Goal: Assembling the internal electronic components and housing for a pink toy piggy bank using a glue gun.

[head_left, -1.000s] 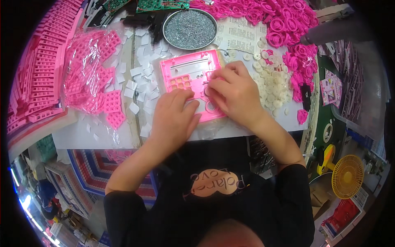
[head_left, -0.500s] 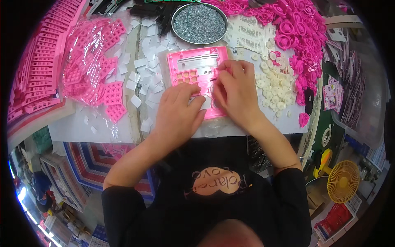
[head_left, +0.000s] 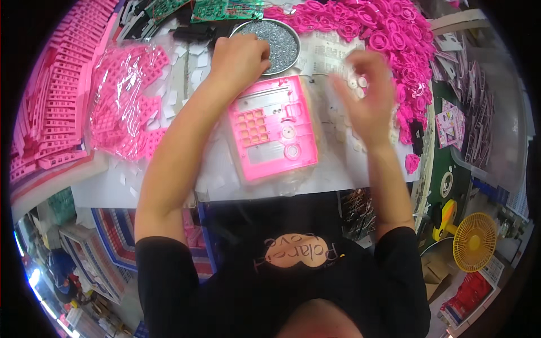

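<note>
A pink plastic housing (head_left: 313,141) lies on a clear plastic bag in front of me, with a grid of square holes, a long slot and round seats. A small whitish disc (head_left: 288,132) sits in one of its seats. My left hand (head_left: 239,59) is at the left rim of a round metal dish of small silver screws (head_left: 279,42), its fingers curled; what lies between the fingertips is hidden. Over the pile of cream-white plastic discs (head_left: 354,83) hovers my right hand (head_left: 369,96), blurred, with thumb and fingers apart.
Many pink ring-shaped parts (head_left: 389,39) are heaped at the back right. To the left are bagged pink grids (head_left: 127,96) and stacked pink strips (head_left: 53,96). Green circuit boards (head_left: 225,8) lie at the back. A yellow fan (head_left: 473,242) stands lower right.
Both hands have left the pink housing. The left went up and away to the screw dish, the right moved right and away over the white discs. The view has shifted slightly.
</note>
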A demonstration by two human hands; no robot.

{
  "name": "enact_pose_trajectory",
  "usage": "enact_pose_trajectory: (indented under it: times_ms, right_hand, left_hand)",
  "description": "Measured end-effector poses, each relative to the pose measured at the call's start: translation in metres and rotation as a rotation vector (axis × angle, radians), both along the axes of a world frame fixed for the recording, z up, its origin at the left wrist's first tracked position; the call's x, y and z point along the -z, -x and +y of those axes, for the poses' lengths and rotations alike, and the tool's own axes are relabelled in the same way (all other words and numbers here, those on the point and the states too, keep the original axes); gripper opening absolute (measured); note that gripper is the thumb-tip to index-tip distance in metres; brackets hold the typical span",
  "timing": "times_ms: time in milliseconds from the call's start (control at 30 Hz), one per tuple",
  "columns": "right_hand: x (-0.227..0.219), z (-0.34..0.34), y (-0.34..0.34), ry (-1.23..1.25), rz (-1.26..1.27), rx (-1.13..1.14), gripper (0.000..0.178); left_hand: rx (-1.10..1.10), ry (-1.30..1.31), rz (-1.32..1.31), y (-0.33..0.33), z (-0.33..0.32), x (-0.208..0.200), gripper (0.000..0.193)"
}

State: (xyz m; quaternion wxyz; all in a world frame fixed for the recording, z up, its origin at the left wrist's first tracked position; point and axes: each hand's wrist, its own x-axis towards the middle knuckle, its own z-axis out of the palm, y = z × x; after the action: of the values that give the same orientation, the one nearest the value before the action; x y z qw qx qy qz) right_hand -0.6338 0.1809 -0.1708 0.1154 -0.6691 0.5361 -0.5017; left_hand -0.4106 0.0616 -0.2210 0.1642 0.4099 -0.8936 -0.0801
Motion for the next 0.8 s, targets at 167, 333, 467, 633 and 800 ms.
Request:
enact_pose_trajectory:
  times_ms: [167, 333, 467, 633, 800]
  right_hand:
    - [-0.070, -0.072, 0.065, 0.300, -0.390, 0.115, 0.033]
    - [-0.082, -0.092, 0.031, 0.267, -0.578, -0.160, 0.034]
    - [-0.029, -0.072, 0.015, -0.152, -0.755, -0.375, 0.043]
    - [-0.037, 0.010, -0.059, -0.056, -1.129, -0.518, 0.026]
    - [-0.035, 0.024, -0.079, 0.080, -1.080, -0.518, 0.033]
  left_hand:
    - [0.012, 0.026, -0.059, 0.019, -0.017, 0.003, 0.016]
    - [0.070, 0.246, -0.025, -0.027, -0.024, 0.027, 0.024]
    - [0.138, -0.303, 0.170, -0.004, 0.021, -0.027, 0.031]
    - [0.038, -0.854, 0.578, -0.047, 0.122, -0.035, 0.010]
    - [0.159, -0.235, 0.388, -0.030, 0.162, -0.035, 0.002]
